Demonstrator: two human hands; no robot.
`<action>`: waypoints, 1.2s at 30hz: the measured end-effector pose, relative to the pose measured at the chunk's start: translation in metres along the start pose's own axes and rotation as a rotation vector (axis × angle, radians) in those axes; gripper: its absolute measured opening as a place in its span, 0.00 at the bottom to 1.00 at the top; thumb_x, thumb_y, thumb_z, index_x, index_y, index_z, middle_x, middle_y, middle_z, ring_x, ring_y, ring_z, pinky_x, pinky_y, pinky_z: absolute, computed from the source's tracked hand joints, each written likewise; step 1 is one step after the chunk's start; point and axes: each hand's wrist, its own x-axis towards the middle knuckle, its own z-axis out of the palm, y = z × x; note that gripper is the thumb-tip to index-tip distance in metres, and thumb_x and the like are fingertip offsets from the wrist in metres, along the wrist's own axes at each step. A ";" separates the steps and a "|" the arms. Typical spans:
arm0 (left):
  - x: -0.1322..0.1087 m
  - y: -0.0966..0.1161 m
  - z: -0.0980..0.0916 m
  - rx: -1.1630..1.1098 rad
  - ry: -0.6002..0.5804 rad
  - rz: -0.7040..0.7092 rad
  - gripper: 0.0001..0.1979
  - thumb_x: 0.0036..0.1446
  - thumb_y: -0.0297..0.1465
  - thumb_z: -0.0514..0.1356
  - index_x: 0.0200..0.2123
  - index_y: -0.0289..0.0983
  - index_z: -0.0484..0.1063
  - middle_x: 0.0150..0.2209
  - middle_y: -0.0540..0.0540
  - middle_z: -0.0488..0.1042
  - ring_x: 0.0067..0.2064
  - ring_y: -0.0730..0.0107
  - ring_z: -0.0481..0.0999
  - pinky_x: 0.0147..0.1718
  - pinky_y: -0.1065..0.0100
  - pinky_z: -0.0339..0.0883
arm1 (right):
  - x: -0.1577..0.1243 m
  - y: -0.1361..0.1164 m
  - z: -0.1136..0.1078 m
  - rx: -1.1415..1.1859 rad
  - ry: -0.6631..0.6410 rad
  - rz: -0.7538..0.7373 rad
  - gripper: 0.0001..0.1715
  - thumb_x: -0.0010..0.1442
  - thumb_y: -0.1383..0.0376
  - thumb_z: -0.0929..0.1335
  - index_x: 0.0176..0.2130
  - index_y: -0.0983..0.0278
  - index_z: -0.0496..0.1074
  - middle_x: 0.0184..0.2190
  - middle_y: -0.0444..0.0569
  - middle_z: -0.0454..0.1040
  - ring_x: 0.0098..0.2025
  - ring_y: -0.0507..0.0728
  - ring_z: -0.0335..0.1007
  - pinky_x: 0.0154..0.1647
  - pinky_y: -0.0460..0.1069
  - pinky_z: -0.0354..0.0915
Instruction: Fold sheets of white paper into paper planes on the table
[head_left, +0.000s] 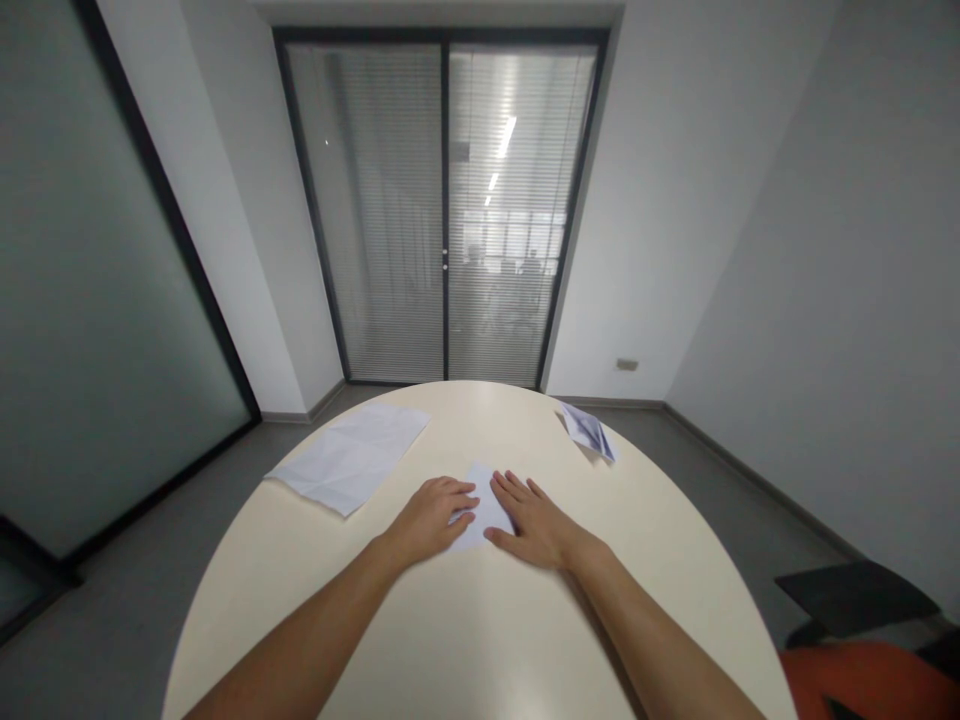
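Observation:
A small sheet of white paper (480, 502) lies on the table between my two hands, its sides partly hidden under them. My left hand (435, 518) rests on the paper's left side, fingers apart and pointing inward. On its right side lies my right hand (531, 522), flat with the fingers stretched out and the thumb toward the middle. Neither hand grips anything. Whether the small paper is folded, I cannot tell.
The round cream table (480, 620) carries a larger creased white sheet (358, 452) at the left and a folded paper (589, 432) at the right far edge. A chair with an orange seat (862, 680) stands at the lower right. Glass doors with blinds (397, 220) are beyond.

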 end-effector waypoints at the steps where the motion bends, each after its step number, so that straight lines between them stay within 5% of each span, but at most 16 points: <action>1: 0.000 -0.001 0.000 -0.007 -0.005 0.011 0.14 0.64 0.34 0.59 0.51 0.43 0.77 0.57 0.45 0.75 0.56 0.58 0.72 0.58 0.54 0.63 | 0.000 -0.001 0.000 0.004 0.000 -0.023 0.52 0.64 0.39 0.59 0.72 0.67 0.44 0.72 0.57 0.41 0.74 0.66 0.32 0.72 0.64 0.34; 13: -0.002 0.004 0.002 0.089 -0.108 -0.127 0.26 0.66 0.44 0.53 0.65 0.44 0.62 0.67 0.44 0.61 0.70 0.51 0.54 0.66 0.44 0.44 | 0.002 -0.005 -0.001 0.009 -0.049 -0.015 0.54 0.61 0.35 0.59 0.72 0.61 0.43 0.73 0.53 0.37 0.74 0.69 0.27 0.71 0.67 0.33; 25: 0.002 0.014 -0.009 0.194 -0.003 -0.084 0.17 0.66 0.37 0.54 0.52 0.39 0.75 0.56 0.43 0.76 0.58 0.53 0.72 0.59 0.51 0.61 | 0.001 -0.008 -0.004 0.015 -0.083 0.029 0.56 0.60 0.32 0.55 0.72 0.62 0.42 0.73 0.52 0.35 0.74 0.69 0.24 0.71 0.65 0.30; 36: 0.000 0.015 -0.009 0.180 0.037 -0.045 0.15 0.64 0.37 0.58 0.49 0.38 0.77 0.52 0.43 0.78 0.53 0.56 0.73 0.54 0.55 0.66 | 0.003 0.001 0.002 -0.011 -0.016 0.110 0.57 0.60 0.31 0.54 0.72 0.63 0.43 0.73 0.53 0.36 0.73 0.73 0.24 0.71 0.67 0.32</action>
